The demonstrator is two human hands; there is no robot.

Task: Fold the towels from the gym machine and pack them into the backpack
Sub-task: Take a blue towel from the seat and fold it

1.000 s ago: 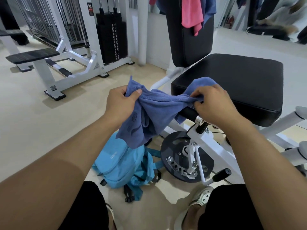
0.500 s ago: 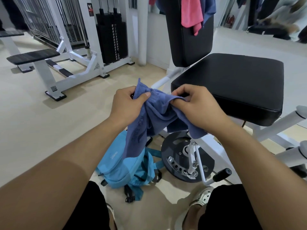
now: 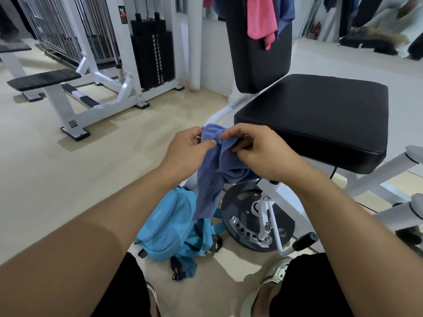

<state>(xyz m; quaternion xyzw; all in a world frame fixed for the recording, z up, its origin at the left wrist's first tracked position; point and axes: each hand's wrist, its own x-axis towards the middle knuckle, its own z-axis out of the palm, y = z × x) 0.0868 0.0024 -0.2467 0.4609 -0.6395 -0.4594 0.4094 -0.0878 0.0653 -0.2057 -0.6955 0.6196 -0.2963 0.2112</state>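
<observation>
I hold a blue towel (image 3: 211, 179) in the air in front of the gym machine's black seat (image 3: 320, 115). My left hand (image 3: 185, 152) pinches its top edge with thumb and fingers. My right hand (image 3: 256, 149) pinches the same top edge right beside it, fingertips nearly touching the left hand. The towel hangs doubled below them, its lower end dangling over the light blue backpack (image 3: 169, 227), which lies on the floor. A pink towel (image 3: 261, 19) and a dark blue one (image 3: 286, 12) hang over the machine's backrest (image 3: 258, 60).
The machine's round black plate (image 3: 249, 227) and white frame stand just right of the backpack. A weight stack machine (image 3: 151, 53) and a bench (image 3: 43, 78) stand at the back left. My knees and a shoe (image 3: 272, 277) are at the bottom edge.
My hands have come together, bringing the two towel corners to meet. The towel now hangs narrower and longer, doubled over.
</observation>
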